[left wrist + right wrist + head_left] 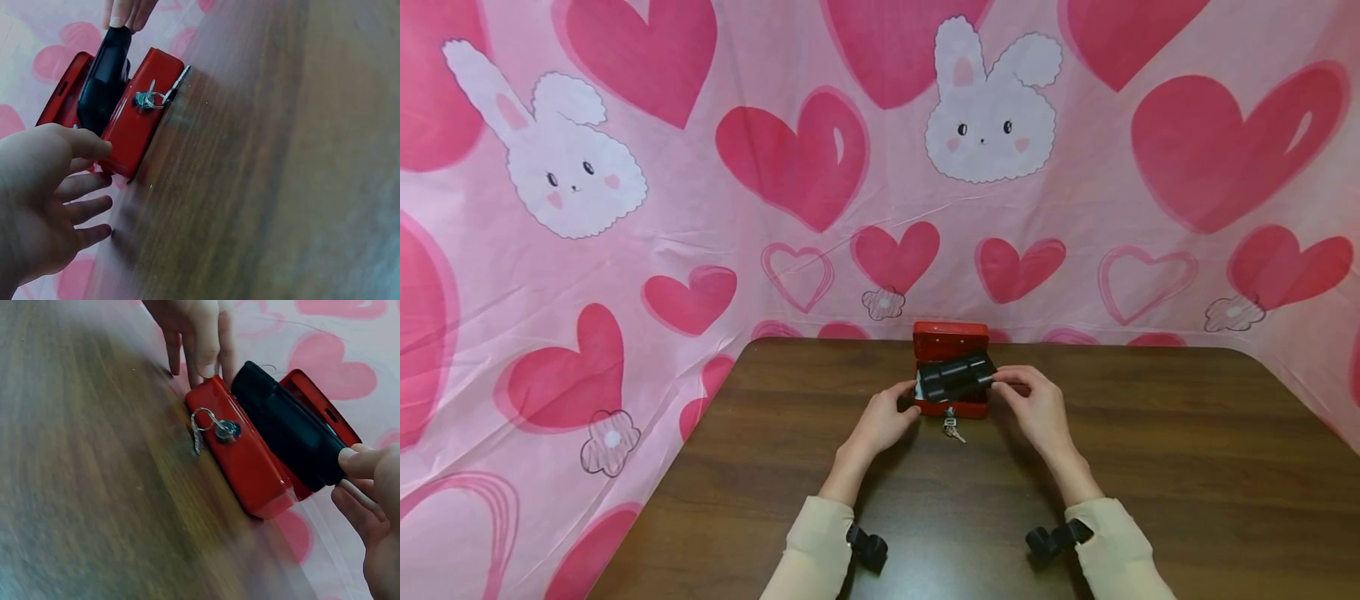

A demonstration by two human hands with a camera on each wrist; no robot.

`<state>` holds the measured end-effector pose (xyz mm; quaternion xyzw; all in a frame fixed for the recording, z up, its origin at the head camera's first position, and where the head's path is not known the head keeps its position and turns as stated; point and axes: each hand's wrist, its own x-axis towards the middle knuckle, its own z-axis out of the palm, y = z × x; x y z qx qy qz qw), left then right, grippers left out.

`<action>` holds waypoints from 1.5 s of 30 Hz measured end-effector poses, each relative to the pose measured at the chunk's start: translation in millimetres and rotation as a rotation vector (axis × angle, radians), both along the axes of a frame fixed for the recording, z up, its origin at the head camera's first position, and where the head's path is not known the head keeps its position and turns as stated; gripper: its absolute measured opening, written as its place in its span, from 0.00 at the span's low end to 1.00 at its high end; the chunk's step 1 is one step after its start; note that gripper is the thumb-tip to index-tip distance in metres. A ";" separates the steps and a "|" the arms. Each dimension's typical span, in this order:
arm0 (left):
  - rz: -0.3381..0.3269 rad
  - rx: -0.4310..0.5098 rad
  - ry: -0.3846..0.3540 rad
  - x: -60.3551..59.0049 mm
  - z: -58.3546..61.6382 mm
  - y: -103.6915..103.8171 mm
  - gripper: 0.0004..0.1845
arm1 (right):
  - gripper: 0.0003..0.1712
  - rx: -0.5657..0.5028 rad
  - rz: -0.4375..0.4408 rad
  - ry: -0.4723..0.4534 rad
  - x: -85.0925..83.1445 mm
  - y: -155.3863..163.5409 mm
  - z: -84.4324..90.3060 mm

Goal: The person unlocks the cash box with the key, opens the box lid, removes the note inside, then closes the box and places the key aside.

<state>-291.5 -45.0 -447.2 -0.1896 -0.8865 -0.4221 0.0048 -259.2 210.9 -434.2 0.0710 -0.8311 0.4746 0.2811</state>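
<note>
A small red metal cash box [952, 410] stands with its lid [951, 342] raised. Its black compartment tray [957, 379] sits tilted in the opening, right end lifted. My right hand [1036, 408] pinches that end between thumb and fingers, clearest in the right wrist view, where the hand [381, 506] enters from the right. At the box's left end is my left hand [880, 421]; its thumb touches the rim near the front corner, other fingers extended and spread, as the left wrist view shows. Keys [164, 97] on a ring hang from the front lock.
The box rests near the back edge of a brown wood-grain table [955, 517]. Behind rises a pink cloth [895, 192] printed with hearts and rabbits. A black camera [868, 550] is strapped to each wrist. Something pale shows inside the box's left side.
</note>
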 end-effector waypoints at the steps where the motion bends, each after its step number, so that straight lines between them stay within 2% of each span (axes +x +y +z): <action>1: -0.001 0.000 0.002 -0.1 -0.3 0.1 0.26 | 0.07 0.000 0.006 -0.004 0.3 1.5 0.4; 11: -0.001 -0.005 0.005 -1.5 -2.6 0.4 0.26 | 0.06 0.049 0.040 -0.055 0.2 16.5 -0.1; 19: 0.007 -0.017 -0.020 -2.6 -2.7 1.9 0.27 | 0.06 0.055 0.025 -0.021 1.1 34.4 0.8; 30: 0.002 -0.057 0.013 -0.4 -0.9 2.4 0.24 | 0.07 0.052 -0.021 -0.006 2.4 52.3 1.9; 37: 0.036 -0.116 0.038 1.0 1.1 3.5 0.21 | 0.09 0.034 -0.052 -0.023 6.4 66.4 2.8; 45: 0.121 -0.136 0.068 1.5 4.6 3.1 0.19 | 0.11 0.019 -0.058 -0.020 7.4 76.4 5.4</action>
